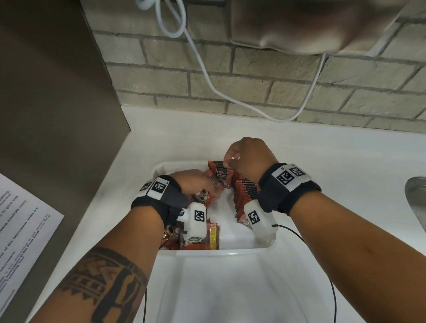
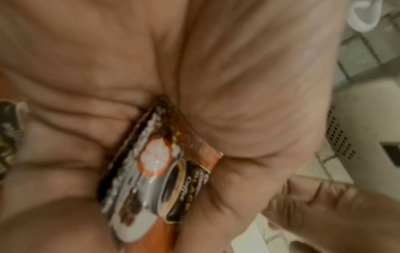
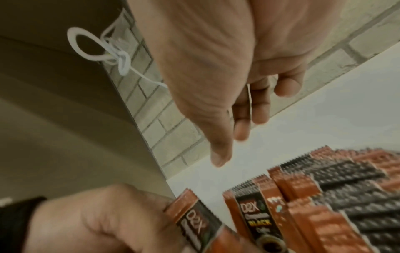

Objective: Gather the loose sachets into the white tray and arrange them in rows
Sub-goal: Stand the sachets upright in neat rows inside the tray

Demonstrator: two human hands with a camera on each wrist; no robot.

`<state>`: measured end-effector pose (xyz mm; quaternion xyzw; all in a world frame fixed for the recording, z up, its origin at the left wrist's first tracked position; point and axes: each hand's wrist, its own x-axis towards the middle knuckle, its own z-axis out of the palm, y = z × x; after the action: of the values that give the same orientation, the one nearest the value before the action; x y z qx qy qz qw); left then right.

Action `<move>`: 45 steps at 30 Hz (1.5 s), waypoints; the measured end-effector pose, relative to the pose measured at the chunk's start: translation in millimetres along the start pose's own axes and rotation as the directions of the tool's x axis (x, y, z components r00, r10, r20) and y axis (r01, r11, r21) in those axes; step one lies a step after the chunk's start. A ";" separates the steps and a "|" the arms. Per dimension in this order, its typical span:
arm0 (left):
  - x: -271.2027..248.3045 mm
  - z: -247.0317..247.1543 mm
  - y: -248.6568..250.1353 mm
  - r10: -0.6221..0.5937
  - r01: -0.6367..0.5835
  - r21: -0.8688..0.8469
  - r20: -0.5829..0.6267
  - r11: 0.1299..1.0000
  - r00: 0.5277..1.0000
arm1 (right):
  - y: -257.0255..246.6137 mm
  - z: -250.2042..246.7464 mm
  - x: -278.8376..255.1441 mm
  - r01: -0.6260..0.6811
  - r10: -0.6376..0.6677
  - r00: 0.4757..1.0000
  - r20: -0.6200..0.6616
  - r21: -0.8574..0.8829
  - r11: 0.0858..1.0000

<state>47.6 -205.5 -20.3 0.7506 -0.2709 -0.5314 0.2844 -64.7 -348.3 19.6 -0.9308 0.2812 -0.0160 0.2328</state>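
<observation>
The left hand (image 1: 196, 184) grips sachets (image 2: 155, 171) in curled fingers (image 2: 65, 154) over the tray (image 1: 223, 252). The right hand's (image 1: 251, 159) fingers (image 3: 220, 137) hang loosely above the standing row (image 1: 247, 191). A white cable (image 1: 203, 71) droops down the brick wall (image 1: 277, 85) beyond both hands, and a sink (image 1: 423, 201) lies to the right.

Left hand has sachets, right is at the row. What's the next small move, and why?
Probably pass the bunch of sachets gripped in the left hand across to the standing row on the white tray's right side. The right hand is at the row's far end, and loose sachets remain near the left.
</observation>
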 end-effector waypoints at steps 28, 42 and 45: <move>13.7 19.6 8.1 -0.081 0.067 0.234 0.049 0.970 0.995 | -6.3 25.2 19.5 -0.052 0.097 0.991 0.092 -0.403 0.914; 25.8 19.3 10.4 -0.097 0.095 0.057 0.024 0.994 0.995 | -1.6 26.1 24.8 -0.038 0.075 0.993 0.088 -0.357 0.933; 24.9 19.2 9.9 -0.096 0.096 0.031 0.017 0.995 0.995 | -2.2 26.3 23.2 -0.038 0.070 0.994 0.082 -0.341 0.939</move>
<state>35.4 -232.7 -34.5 0.7619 -0.2453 -0.5474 0.2445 -39.8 -347.8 -5.2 -0.9486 0.2943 0.0825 0.0823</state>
